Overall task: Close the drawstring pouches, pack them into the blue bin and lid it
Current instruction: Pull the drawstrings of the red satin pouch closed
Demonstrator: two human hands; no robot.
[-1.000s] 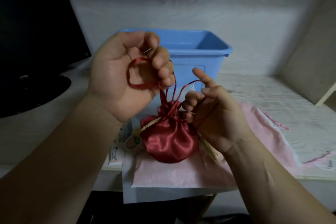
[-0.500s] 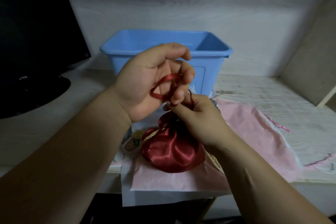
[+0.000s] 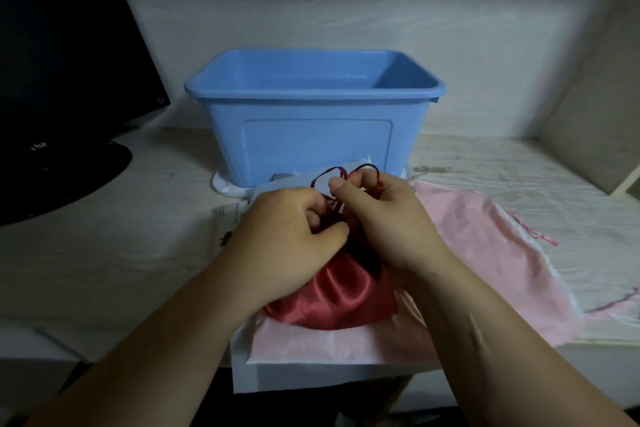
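Both hands, left hand [image 3: 287, 239] and right hand [image 3: 384, 218], pinch the cord [image 3: 346, 173] at the red pouch [image 3: 332, 302] neck, cinching it before the open blue bin [image 3: 311, 121].

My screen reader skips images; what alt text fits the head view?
Left hand grips the neck of a red satin pouch atop a pink pouch while right hand pinches the red cord. Behind stands an open blue bin, a monitor to its left.

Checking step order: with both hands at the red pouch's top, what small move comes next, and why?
Probably lift the red pouch into the blue bin: the left hand pinches its gathered top, the right hand holds the cord, and the bin stands open behind.
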